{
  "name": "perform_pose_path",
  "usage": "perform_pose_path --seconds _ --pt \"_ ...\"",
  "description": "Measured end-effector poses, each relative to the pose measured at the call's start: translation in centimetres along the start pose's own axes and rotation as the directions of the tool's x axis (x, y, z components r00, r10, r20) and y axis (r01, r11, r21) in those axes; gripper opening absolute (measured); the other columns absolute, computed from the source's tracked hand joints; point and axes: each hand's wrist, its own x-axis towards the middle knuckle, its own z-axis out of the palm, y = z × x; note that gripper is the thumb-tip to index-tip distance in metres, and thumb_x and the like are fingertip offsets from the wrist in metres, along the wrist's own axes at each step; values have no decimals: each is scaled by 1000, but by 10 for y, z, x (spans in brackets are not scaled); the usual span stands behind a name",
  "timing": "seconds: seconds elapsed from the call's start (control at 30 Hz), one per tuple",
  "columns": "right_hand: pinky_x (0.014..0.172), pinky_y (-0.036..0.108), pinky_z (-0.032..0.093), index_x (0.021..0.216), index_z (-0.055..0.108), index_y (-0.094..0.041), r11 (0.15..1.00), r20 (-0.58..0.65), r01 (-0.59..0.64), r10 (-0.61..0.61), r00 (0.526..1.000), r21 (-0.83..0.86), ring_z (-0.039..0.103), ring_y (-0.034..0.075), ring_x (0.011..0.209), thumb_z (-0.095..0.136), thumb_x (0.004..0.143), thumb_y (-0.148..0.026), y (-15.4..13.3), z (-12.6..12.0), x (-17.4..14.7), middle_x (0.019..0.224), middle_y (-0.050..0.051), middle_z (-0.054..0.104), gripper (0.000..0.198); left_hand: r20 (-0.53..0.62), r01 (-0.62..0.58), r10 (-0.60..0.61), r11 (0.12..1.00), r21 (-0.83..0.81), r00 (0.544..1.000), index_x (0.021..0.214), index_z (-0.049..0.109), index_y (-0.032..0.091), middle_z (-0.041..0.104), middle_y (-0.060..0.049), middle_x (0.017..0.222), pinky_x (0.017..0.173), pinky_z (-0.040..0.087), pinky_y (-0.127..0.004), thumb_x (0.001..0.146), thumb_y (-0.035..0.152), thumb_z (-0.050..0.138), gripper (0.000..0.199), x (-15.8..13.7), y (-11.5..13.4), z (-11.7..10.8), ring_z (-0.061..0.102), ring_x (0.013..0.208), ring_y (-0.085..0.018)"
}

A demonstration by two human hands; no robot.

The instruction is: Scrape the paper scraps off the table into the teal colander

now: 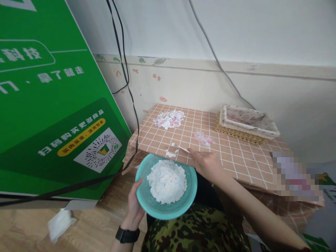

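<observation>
My left hand (pixel 135 199) grips the left rim of a turquoise plastic colander (pixel 168 214), held just below the table's front edge. A heap of small white paper scraps (pixel 167 182) fills its middle. Above the colander's right side, my right hand (pixel 206 163) pinches a thin white card (pixel 182 149) low over the tabletop. By the card's tip, a few white scraps (pixel 171 153) lie close to the edge. Farther back is a pile of white and pink paper scraps (pixel 169 119). A smaller pinkish patch of scraps (pixel 204 138) lies beyond my right hand.
The table has a brown checked cloth (pixel 236 157). A cloth-lined wicker basket (pixel 240 134) stands at the back right. On the left rises a green printed panel (pixel 65 105), with a black cable (pixel 133 108) hanging before it. A white plastic bag (pixel 61 224) lies on the floor.
</observation>
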Motion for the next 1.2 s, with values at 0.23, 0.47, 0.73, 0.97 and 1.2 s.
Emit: perform_pose_path --seconds 0.23,0.47,0.73,0.97,1.2 --pt "62 25 45 120 56 -17 982 82 116 -129 988 148 64 15 71 45 87 -19 -22 -5 -2 87 6 70 35 4 -1 1 1000 -20 1000 86 68 11 74 -8 77 70 53 -34 71 23 63 19 6 -3 -7 68 69 -22" --pt "57 24 42 119 58 -18 998 2 -34 34 999 47 62 15 63 46 85 -19 -2 9 30 80 7 71 36 34 13 -12 1000 -8 999 92 68 9 74 -10 84 75 52 -37 73 25 62 26 9 0 -7 68 76 -25" --pt "72 29 47 119 55 -16 969 97 189 -206 974 160 62 19 90 43 83 -9 -29 15 27 110 9 66 39 -1 44 -44 999 -8 999 87 69 10 74 -9 79 74 53 -37 71 23 64 22 16 1 -12 69 72 -24" --pt "61 25 44 119 57 -20 957 71 66 -90 993 282 63 14 69 41 91 -23 -10 -10 43 90 5 71 33 -93 75 -73 997 17 993 82 70 10 74 -10 75 71 53 -37 70 19 63 17 15 9 -5 68 66 -23" --pt "56 26 37 109 64 -21 968 27 -252 251 968 9 61 17 60 42 88 -28 60 -5 94 73 5 70 31 -136 133 -130 991 11 982 79 70 12 74 -9 72 70 53 -39 69 21 64 16 27 5 -13 68 66 -25"
